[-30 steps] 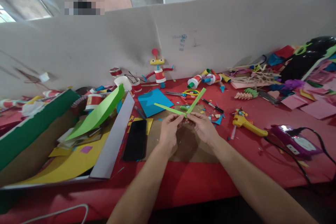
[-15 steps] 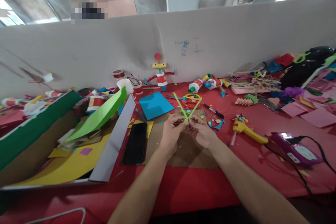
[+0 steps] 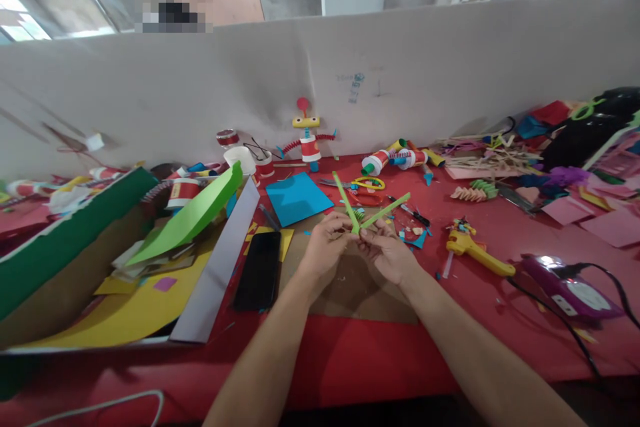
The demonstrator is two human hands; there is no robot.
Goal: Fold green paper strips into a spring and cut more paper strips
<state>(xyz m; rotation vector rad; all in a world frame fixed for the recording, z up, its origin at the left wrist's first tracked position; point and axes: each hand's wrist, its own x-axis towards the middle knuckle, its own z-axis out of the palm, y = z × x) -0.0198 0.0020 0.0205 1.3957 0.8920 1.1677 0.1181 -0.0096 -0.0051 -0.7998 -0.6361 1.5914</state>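
Observation:
Both hands meet over a brown cardboard sheet (image 3: 345,287), pinching light green paper strips (image 3: 345,199) where they join at the bottom. My left hand (image 3: 325,247) is closed on the joined end from the left. From the right, my right hand (image 3: 385,250) grips the same spot with its fingertips. One strip points up and slightly left; the other slants up to the right. A small folded green piece (image 3: 359,214) shows just behind the strips. The fold between the fingertips is mostly hidden.
Left are a black phone (image 3: 259,271), a blue sheet (image 3: 299,198) and a box (image 3: 217,270) of paper. A paper-cup robot (image 3: 309,147) stands behind. Scissors (image 3: 370,183), a cutter (image 3: 415,213), a yellow glue gun (image 3: 477,253) and a purple power strip (image 3: 573,290) lie right.
The right-hand strip has swung down toward the right, so the strips spread wider. Both hands stay together at the join. The view has shifted slightly.

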